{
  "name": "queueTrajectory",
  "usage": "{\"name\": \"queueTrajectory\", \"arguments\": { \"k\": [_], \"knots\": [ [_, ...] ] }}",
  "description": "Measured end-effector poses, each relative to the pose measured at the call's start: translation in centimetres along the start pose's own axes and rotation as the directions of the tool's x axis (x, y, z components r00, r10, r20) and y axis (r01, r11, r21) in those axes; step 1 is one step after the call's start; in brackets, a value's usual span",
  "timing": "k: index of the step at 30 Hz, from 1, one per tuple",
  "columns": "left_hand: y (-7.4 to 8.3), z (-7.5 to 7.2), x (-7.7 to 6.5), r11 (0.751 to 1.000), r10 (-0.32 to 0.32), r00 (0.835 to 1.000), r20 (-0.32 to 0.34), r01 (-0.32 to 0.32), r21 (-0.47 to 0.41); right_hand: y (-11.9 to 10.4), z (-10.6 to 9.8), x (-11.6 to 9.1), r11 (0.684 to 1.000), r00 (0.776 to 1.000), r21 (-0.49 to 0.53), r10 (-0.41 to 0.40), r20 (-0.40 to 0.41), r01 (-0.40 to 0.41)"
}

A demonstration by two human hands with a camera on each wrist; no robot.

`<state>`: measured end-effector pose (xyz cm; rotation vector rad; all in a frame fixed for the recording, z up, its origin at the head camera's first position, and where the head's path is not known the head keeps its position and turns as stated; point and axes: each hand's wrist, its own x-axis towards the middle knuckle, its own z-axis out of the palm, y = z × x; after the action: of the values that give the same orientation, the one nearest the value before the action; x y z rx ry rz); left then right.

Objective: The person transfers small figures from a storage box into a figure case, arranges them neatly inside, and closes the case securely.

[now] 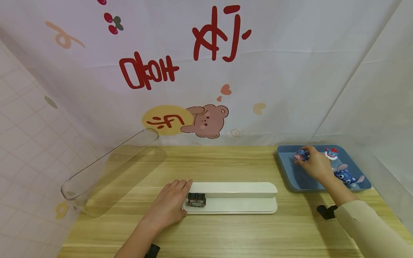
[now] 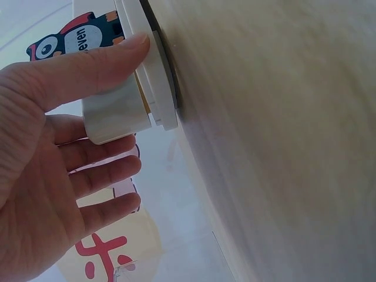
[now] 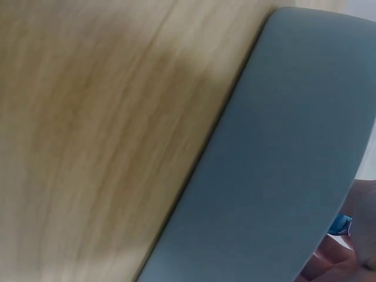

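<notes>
My left hand [image 1: 172, 200] holds the left end of a long white two-step display stand [image 1: 238, 204]. In the left wrist view its thumb [image 2: 111, 61] lies along the front edge while the fingers reach behind. Close to that hand, a dark owl-shaped figure [image 1: 196, 200] with lettering on its front stands on the lower step. Over at the right, my right hand [image 1: 317, 166] reaches into a blue tray [image 1: 290, 179] and pinches a small blue figurine [image 1: 301, 155]. The tray wall hides most of that hand in the right wrist view.
Inside the tray are a blue figurine with a red top and white beard [image 1: 331, 154] and a larger big-eared blue figure [image 1: 346, 175]. A clear plastic cover [image 1: 109, 172] lies on the table's left side. A printed white cloth [image 1: 284, 79] hangs behind.
</notes>
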<state>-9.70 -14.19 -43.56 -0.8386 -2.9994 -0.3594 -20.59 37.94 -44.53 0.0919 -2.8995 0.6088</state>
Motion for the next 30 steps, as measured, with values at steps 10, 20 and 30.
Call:
{"name": "queueTrajectory", "arguments": {
  "k": [10,20,30],
  "knots": [
    [0.0,0.0,-0.2,1.000,-0.012,1.000,0.018,0.013,-0.008,-0.4,-0.3,-0.9,0.997,0.999,0.080,-0.012,-0.048,0.016],
    [0.0,0.0,-0.2,1.000,-0.012,1.000,0.009,0.012,-0.006,-1.4,-1.5,-1.8,0.992,0.996,0.120,-0.037,-0.084,0.047],
    [0.0,-0.1,-0.2,1.000,-0.014,1.000,0.021,0.015,-0.011,-3.3,-2.5,-3.2,0.979,0.989,0.189,-0.049,-0.141,0.075]
  ]
}}
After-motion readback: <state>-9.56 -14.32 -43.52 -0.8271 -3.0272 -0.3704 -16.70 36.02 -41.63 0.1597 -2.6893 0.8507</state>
